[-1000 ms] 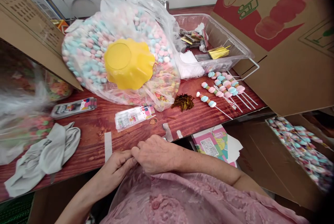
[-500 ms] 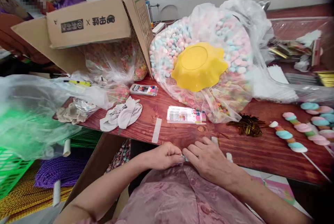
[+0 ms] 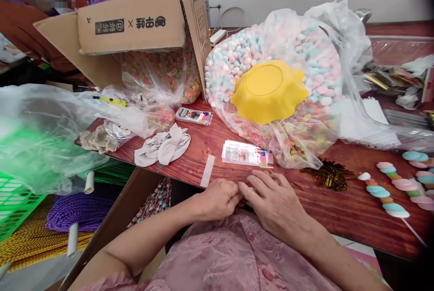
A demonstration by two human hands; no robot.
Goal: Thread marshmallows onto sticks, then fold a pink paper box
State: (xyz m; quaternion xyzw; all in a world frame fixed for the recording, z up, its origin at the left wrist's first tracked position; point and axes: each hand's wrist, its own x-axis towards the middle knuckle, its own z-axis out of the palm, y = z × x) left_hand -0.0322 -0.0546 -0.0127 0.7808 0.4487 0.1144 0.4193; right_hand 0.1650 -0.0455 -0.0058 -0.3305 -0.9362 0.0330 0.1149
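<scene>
Looking down: both hands met at the near edge of the table (image 3: pixel 339 218), fingertips touching each other.
Left hand (image 3: pixel 220 198): fingers curled in, pinching smth very small w/ the right; what it was, cannot tell, it was hidden between the fingertips.
Right hand (image 3: pixel 274 202): palm down on the wood, fingers bent toward the left hand; closed on the same hidden bit or not, cannot tell.
Card (image 3: pixel 247 154): printed packet lying flat, just beyond the hands, not touched.
Tape strip (image 3: pixel 207 170): white, stuck on the table, just left of the left hand.
Gold ties (image 3: pixel 325 174): small dark-gold heap, near the right hand, to its right.
Candy bag (image 3: pixel 315 55): big clear bag of pink, blue & white sweets, behind the card.
Yellow bowl (image 3: pixel 269 92): upside down, resting against the front of the bag.
Candy sticks (image 3: pixel 389 191): at the right edge, well apart from the hands.
Grey cloth (image 3: pixel 162 146): crumpled, left of the card.
Cardboard box (image 3: pixel 135 28): tipped on its side at the back left.
</scene>
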